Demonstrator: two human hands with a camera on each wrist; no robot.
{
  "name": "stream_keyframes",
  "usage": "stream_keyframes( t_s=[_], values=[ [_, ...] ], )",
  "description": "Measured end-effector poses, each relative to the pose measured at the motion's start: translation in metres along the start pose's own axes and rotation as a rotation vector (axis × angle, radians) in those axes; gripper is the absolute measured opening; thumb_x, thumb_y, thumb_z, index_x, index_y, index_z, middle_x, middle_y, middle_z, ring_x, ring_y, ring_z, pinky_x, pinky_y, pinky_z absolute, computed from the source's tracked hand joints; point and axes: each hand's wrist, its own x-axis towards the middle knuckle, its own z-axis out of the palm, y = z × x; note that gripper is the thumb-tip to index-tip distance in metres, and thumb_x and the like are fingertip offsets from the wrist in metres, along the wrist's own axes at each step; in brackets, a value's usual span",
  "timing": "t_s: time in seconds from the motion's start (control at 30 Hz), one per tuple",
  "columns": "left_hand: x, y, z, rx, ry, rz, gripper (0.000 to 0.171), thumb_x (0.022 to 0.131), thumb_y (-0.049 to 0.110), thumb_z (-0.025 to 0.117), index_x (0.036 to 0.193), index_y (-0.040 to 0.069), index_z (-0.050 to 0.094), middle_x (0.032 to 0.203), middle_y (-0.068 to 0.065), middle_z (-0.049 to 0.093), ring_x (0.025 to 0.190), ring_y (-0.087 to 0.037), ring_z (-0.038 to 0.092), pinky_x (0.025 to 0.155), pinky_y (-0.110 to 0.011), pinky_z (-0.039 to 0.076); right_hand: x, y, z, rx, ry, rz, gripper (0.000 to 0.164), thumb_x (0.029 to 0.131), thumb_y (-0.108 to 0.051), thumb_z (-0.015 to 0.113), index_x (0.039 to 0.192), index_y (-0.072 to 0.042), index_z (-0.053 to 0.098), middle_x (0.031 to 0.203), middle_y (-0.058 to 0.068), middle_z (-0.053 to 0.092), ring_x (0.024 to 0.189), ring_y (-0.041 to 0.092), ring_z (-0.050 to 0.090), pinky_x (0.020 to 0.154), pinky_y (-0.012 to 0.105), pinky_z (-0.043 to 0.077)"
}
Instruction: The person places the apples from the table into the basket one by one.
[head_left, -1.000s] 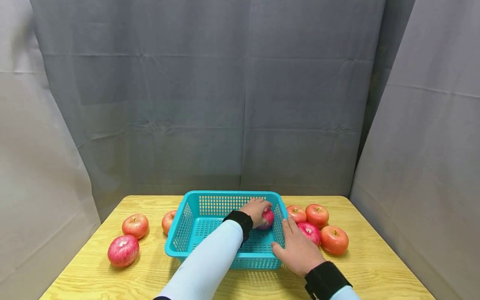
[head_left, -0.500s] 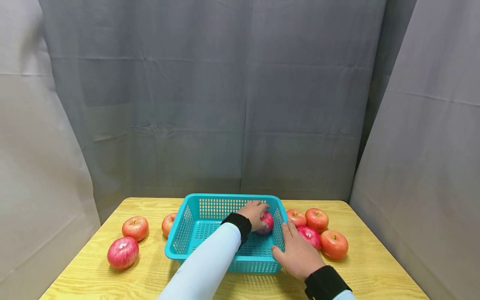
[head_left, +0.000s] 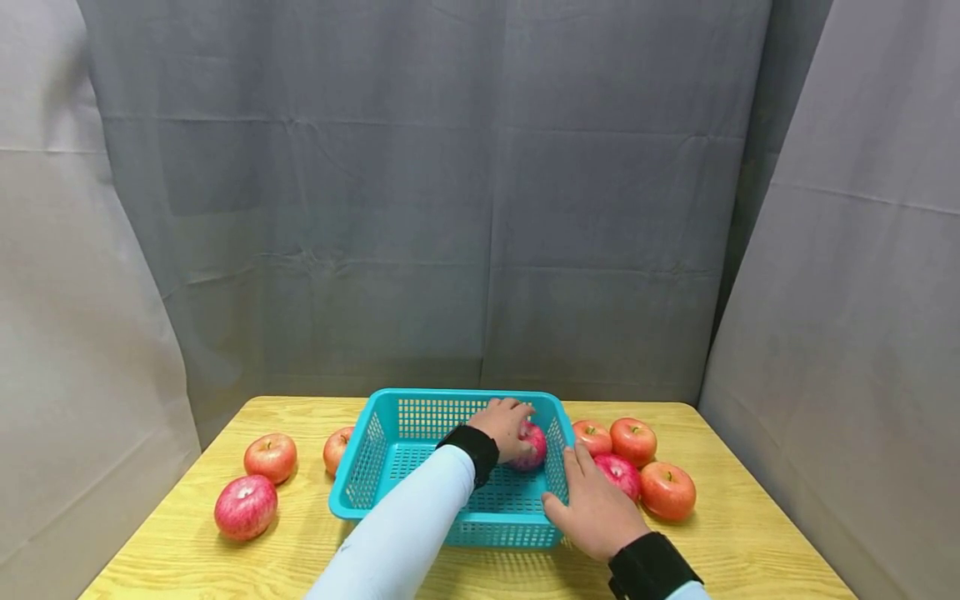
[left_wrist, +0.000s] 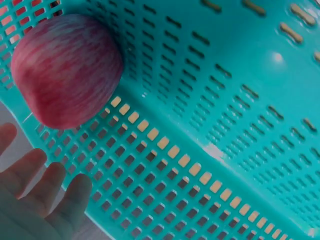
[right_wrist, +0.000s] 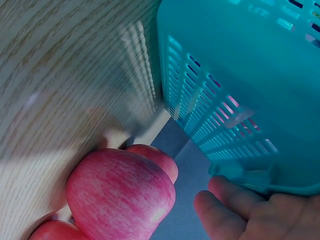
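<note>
Currently left hand straight-fingered, off apple, upper left of left-wrist frame; right hand flat-fingered at basket, nothing clamped; knocking basket could roll apple

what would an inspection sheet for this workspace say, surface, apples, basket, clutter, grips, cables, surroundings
Surface: pale wood-grain table
Job's things: turquoise basket, one apple inside; four apples to its right, three apples to its left
Clutter: nothing seen
Left grip: beside the apple inside, fingers loose; contact unclear
Right grip: fingers extended at the basket's right side
Cables: nothing seen
Surroundings: grey cloth behind the table and on both sides
</note>
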Motion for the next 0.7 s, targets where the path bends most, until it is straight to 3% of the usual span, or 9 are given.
stream_keyframes(
  t_s=[0.37,0.7],
  values=[
    [-0.007,-0.015,-0.003,0.01,-0.004,-0.034,0.065,0.093,0.051,0.068,0.149,0.023,0.051,0.148,-0.003,0.052,0.137,-0.026,0.046,0.108,-0.042,0.044,-0.001,-0.001,0.0,0.002,0.003,-0.002,0.086,0.095,-0.055,0.056,0.154,0.005,0.035,0.162,0.025,0.026,0.139,0.044,0.041,0.099,0.064,0.044],
    [-0.022,-0.023,-0.025,0.028,0.014,-0.052,0.062,0.094,0.049,0.068,0.147,0.02,0.054,0.147,-0.006,0.052,0.134,-0.027,0.047,0.104,-0.043,0.047,0.0,0.001,0.002,0.012,0.01,-0.007,0.087,0.095,-0.055,0.056,0.154,0.005,0.035,0.162,0.026,0.026,0.138,0.045,0.043,0.099,0.065,0.045]
  ],
)
